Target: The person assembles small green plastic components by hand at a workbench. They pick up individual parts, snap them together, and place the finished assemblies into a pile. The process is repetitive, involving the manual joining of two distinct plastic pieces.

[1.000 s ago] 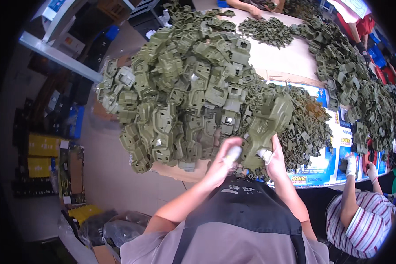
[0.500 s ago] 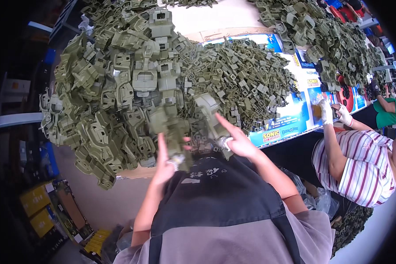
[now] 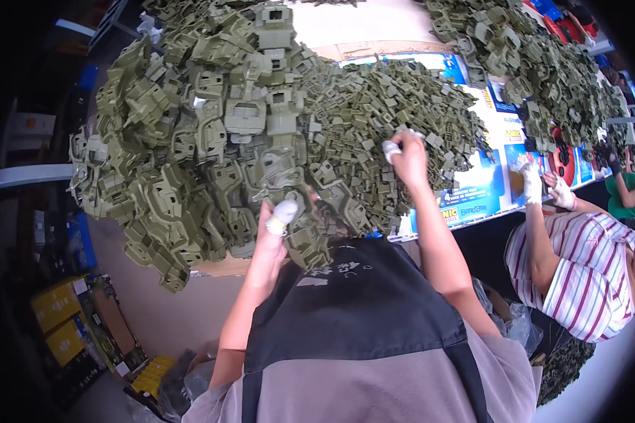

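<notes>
My left hand (image 3: 274,229), with a white cover on the thumb, grips an olive-green plastic vehicle body shell (image 3: 307,243) at the table's near edge. Farther out, my right hand (image 3: 410,161) reaches over a heap of small green plastic parts (image 3: 374,116). White covers wrap some of its fingertips. Those fingers are drawn together at the heap, and what they hold, if anything, is hidden. Between my hands another green body shell (image 3: 340,197) rests against the heap's near side.
A large pile of green vehicle shells (image 3: 169,183) fills the table's left side. More green parts (image 3: 543,77) are heaped at the far right. Printed blue cardboard (image 3: 476,194) lies under the small parts. At right, a person in a striped shirt (image 3: 571,261) works with white-gloved hands.
My right hand has let go of a body shell, now lying between my hands, and moved up and right to the small parts. My left hand keeps its shell, tilted differently.
</notes>
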`<state>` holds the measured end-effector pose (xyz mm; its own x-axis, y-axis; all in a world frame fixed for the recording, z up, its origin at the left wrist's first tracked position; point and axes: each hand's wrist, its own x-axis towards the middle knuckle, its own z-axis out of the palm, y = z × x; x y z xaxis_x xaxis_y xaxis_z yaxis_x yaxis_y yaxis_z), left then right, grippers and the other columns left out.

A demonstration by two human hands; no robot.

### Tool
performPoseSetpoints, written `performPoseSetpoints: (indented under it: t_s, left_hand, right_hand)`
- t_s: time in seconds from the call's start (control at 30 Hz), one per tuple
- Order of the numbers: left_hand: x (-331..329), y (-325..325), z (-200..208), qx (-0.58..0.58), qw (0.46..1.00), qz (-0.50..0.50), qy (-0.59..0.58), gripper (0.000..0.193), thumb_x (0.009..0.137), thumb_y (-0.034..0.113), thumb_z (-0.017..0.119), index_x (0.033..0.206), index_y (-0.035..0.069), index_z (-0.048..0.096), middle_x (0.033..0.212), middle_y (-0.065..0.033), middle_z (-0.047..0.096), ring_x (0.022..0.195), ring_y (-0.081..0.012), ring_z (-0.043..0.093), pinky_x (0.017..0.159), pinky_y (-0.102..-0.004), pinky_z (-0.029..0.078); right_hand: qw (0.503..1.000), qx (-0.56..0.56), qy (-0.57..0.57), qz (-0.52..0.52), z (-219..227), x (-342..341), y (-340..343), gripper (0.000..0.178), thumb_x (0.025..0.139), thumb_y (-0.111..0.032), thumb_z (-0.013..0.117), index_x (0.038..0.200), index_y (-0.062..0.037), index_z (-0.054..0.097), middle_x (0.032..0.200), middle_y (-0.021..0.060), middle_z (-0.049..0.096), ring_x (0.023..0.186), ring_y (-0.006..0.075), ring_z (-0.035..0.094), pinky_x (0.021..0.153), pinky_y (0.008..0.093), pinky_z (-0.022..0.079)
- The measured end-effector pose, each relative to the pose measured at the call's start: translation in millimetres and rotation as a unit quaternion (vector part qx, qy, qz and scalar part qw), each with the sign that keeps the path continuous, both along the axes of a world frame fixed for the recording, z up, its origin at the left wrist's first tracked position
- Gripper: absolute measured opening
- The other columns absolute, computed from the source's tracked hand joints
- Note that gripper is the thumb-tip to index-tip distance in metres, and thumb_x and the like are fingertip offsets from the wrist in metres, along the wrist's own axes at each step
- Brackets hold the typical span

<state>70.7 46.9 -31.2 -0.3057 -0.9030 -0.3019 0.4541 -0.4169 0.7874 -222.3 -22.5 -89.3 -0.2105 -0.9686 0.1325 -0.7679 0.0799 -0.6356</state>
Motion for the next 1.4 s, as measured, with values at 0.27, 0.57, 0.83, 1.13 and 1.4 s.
performPoseSetpoints:
  t_s: [0.27, 0.57, 0.83, 1.13, 1.4]
  left_hand:
    - [-11.0, -12.4, 44.1, 0.063, 0.974, -0.134, -0.170, 0.079, 0.078, 0.025, 0.070, 0.140, 0.009, 0.024, 0.126, -0.0074, 0.047, 0.113, -0.0154, 0.048, 0.093, -0.0283, 0.042]
    - [-25.7, -22.2, 52.9, -0.038, 0.961, -0.248, -0.118, 0.064, 0.080, 0.008, 0.064, 0.136, 0.008, 0.034, 0.116, -0.0077, 0.056, 0.098, -0.0145, 0.058, 0.081, -0.0294, 0.050]
    - [-22.2, -12.8, 46.7, -0.090, 0.943, -0.271, -0.169, 0.065, 0.071, 0.001, 0.073, 0.127, 0.006, 0.043, 0.111, -0.0066, 0.058, 0.095, -0.0147, 0.059, 0.079, -0.0292, 0.050]
    - [-28.0, -16.7, 46.4, -0.028, 0.951, -0.250, -0.180, 0.063, 0.072, 0.007, 0.074, 0.127, 0.007, 0.042, 0.109, -0.0063, 0.060, 0.093, -0.0133, 0.061, 0.078, -0.0271, 0.050]
    - [-13.0, -19.3, 16.8, 0.180, 0.980, -0.076, -0.024, 0.046, 0.088, 0.037, 0.053, 0.124, 0.007, 0.048, 0.111, -0.0089, 0.061, 0.089, -0.0200, 0.063, 0.075, -0.0331, 0.053]
  right_hand:
    - [0.960, -0.067, -0.137, 0.235, 125.4, 46.0, 66.7, 0.023, 0.076, -0.007, 0.068, 0.099, -0.0073, 0.063, 0.090, 0.0103, 0.062, 0.080, 0.0256, 0.063, 0.069, 0.0325, 0.050]
    - [0.946, 0.078, 0.032, 0.313, 134.5, 46.5, 63.5, 0.036, 0.067, 0.001, 0.062, 0.101, -0.0088, 0.062, 0.089, 0.0155, 0.061, 0.081, 0.0337, 0.062, 0.065, 0.0401, 0.051]
    - [0.932, 0.011, -0.080, 0.354, 101.4, 37.6, 69.8, 0.038, 0.066, -0.003, 0.062, 0.103, -0.0104, 0.062, 0.087, 0.0129, 0.063, 0.079, 0.0328, 0.063, 0.067, 0.0410, 0.053]
    - [0.909, 0.008, -0.184, 0.375, 91.7, 29.5, 64.2, 0.041, 0.075, -0.004, 0.062, 0.116, -0.0089, 0.057, 0.105, 0.0138, 0.062, 0.086, 0.0280, 0.064, 0.076, 0.0346, 0.052]
    - [0.950, -0.044, 0.239, 0.195, 16.7, -30.2, 11.3, 0.023, 0.067, -0.007, 0.065, 0.090, -0.0109, 0.063, 0.093, 0.0104, 0.056, 0.095, 0.0277, 0.051, 0.081, 0.0380, 0.040]
